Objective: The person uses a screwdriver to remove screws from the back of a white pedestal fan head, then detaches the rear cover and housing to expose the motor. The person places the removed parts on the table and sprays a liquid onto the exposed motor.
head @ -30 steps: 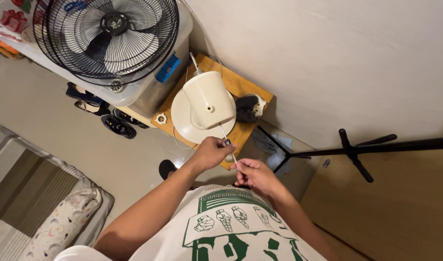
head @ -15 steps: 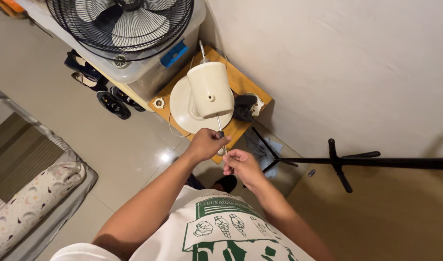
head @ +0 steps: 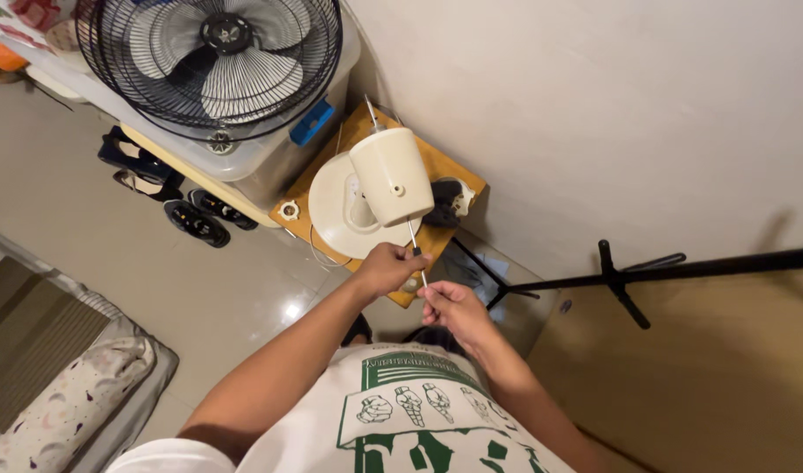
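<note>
A cream fan motor housing (head: 391, 177) stands on its round cream base (head: 331, 219) on a small wooden table (head: 450, 178). A thin metal rod (head: 414, 245) sticks out of the housing's near end toward me. My left hand (head: 386, 270) is closed around the rod's dark collar. My right hand (head: 450, 308) pinches the rod's near tip just below. A small white plastic nut (head: 288, 210) lies on the table's left corner, beside the base.
A black wire fan guard with blades (head: 211, 61) rests on a clear storage bin (head: 270, 158) at upper left. Shoes (head: 191, 221) sit under it. A black stand (head: 633, 280) lies along the wall at right. Bedding (head: 60, 403) is at lower left.
The view has shifted slightly. Both hands stay on the rod at the housing's near end, in nearly the same grip.
</note>
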